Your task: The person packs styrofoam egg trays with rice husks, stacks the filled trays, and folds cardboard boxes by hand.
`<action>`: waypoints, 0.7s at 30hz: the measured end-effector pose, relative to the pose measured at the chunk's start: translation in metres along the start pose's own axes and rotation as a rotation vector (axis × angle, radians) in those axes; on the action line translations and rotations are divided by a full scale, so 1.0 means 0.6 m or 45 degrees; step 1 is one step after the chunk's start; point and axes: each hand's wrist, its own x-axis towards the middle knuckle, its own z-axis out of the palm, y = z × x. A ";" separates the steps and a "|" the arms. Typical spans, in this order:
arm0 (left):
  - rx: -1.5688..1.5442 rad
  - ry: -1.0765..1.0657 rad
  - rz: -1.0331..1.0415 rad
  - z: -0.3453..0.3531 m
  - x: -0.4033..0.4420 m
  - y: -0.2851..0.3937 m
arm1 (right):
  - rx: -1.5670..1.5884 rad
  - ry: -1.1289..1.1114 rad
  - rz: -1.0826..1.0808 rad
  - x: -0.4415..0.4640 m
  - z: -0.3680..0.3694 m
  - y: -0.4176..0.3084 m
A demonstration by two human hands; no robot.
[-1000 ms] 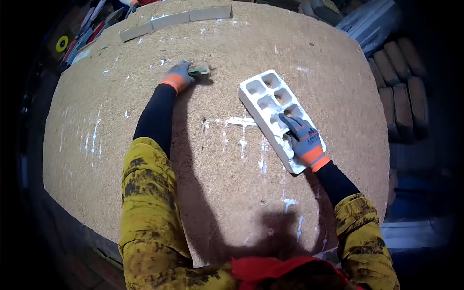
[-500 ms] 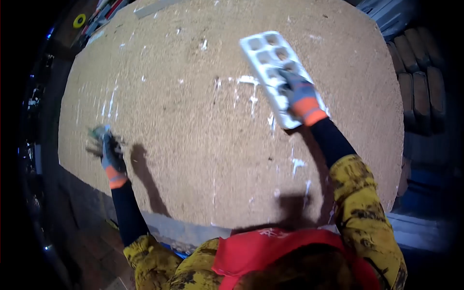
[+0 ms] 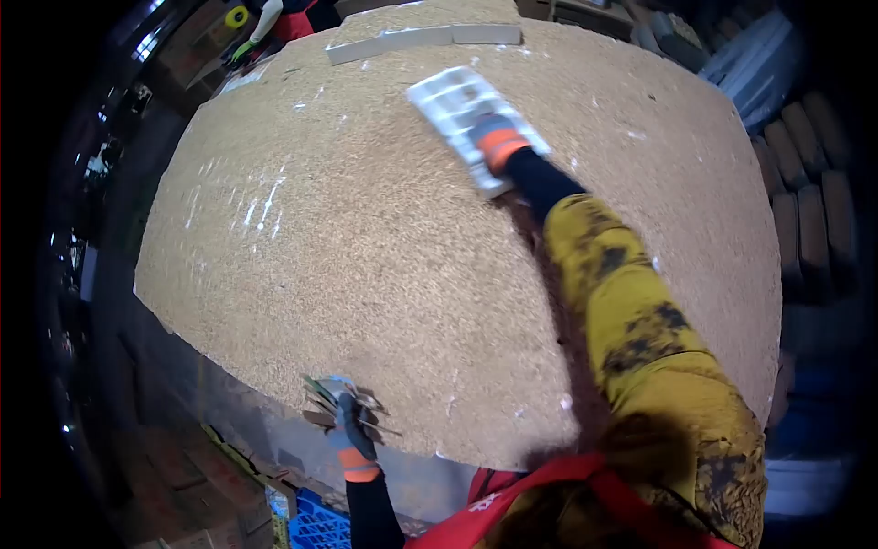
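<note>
My right hand (image 3: 489, 133), in a grey glove with an orange cuff, reaches far across the particle board (image 3: 366, 265). It grips a white moulded tray (image 3: 448, 105) with rows of square pockets, which looks flat against the board; its fingers are partly hidden and blurred. At the near edge my left hand (image 3: 350, 430), gloved alike, is closed around a bundle of thin flat pieces (image 3: 325, 393). Some of these are greenish, others brown, and they stick out on both sides of the fingers. Their exact kind is too blurred to tell. White smears (image 3: 265, 206) mark the board.
Pale strips (image 3: 421, 38) lie end to end near the board's far edge. Beyond the far left corner, another person's gloved hand (image 3: 242, 52) shows. Brown bundles (image 3: 809, 201) are stacked at right. A blue plastic crate (image 3: 315, 526) stands below the near edge.
My right hand and the tray have moved away from me across the board. My left hand has come toward the near edge with its bundle. The view has shifted, bringing another person into sight.
</note>
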 end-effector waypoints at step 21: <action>-0.486 -0.429 -0.340 -0.017 0.045 -0.038 | 0.267 -0.157 -0.585 -0.224 -0.022 -0.247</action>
